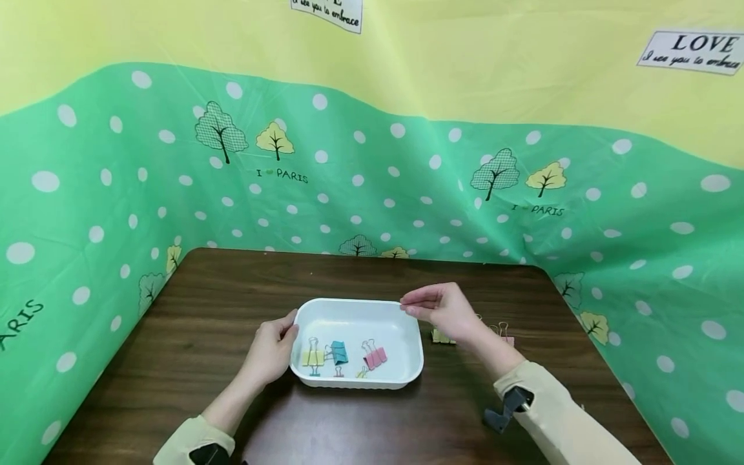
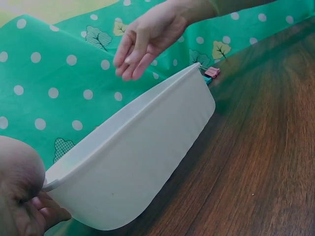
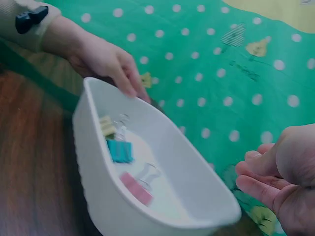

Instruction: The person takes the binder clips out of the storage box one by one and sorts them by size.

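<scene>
My left hand point(image 1: 271, 349) grips the left rim of a white plastic tray point(image 1: 360, 382), thumb at the rim and fingers on the outer wall. Inside the tray lie a yellow binder clip point(image 1: 312, 358), a blue binder clip point(image 1: 340, 352) and a pink binder clip point(image 1: 375, 358), with several smaller clips along the near wall. Over the tray's far right corner hovers my right hand point(image 1: 444, 311), its fingers loosely bent and nothing visible between them. The right wrist view shows that hand point(image 3: 290, 177) apart from the rim.
Right of the tray, partly behind my right forearm, are a yellow binder clip point(image 1: 443, 336) and a pink binder clip point(image 1: 508, 340) on the dark wooden table point(image 1: 244, 278). A green and yellow patterned cloth point(image 1: 372, 161) hangs around the table's back and sides.
</scene>
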`<state>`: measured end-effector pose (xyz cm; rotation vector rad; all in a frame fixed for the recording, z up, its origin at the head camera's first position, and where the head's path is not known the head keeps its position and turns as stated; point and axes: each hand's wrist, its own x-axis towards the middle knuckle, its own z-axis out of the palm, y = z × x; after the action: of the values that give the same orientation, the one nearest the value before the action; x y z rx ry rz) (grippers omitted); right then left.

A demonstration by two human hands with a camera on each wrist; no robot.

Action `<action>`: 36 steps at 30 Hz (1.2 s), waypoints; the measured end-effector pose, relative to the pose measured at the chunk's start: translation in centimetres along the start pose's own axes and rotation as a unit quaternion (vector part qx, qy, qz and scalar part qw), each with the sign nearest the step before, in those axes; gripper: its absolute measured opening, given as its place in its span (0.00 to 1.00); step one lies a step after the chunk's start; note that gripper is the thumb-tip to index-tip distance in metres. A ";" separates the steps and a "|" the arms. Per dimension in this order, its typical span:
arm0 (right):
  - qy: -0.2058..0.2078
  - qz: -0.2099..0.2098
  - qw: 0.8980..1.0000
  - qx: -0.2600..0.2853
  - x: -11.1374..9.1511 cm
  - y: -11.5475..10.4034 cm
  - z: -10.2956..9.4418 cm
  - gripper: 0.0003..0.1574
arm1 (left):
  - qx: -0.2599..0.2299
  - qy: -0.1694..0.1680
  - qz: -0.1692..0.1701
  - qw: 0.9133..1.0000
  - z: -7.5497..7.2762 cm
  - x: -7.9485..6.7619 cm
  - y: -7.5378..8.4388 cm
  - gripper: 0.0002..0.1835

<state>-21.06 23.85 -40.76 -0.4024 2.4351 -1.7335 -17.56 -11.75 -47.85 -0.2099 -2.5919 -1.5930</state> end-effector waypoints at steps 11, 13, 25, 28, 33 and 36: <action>-0.054 0.003 0.998 -0.013 1.8 1.3 5.8 0.13 | -0.008 0.000 -0.007 1.000 0.3 0.1 0.0 0.22; -0.061 0.002 0.998 -0.022 2.1 1.5 6.5 0.13 | -0.009 0.001 -0.006 1.000 0.3 0.1 0.0 0.22; -0.093 0.020 0.992 -0.085 2.2 2.2 8.1 0.10 | -0.006 0.003 -0.008 1.000 0.1 0.0 0.2 0.23; -0.103 0.024 0.990 -0.095 2.1 2.3 8.2 0.08 | -0.005 0.004 -0.009 1.000 0.1 0.0 0.2 0.23; -0.106 0.020 0.989 -0.097 2.0 2.5 8.5 0.04 | -0.006 0.002 -0.011 1.000 0.1 -0.1 0.3 0.23; -0.100 0.018 0.991 -0.091 2.0 2.5 8.7 0.04 | -0.006 0.002 -0.011 1.000 0.1 -0.1 0.3 0.23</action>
<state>-21.13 16.17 -45.90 -0.5212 2.4436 -1.3877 -17.43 -11.52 -47.67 -0.1797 -2.5920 -1.6137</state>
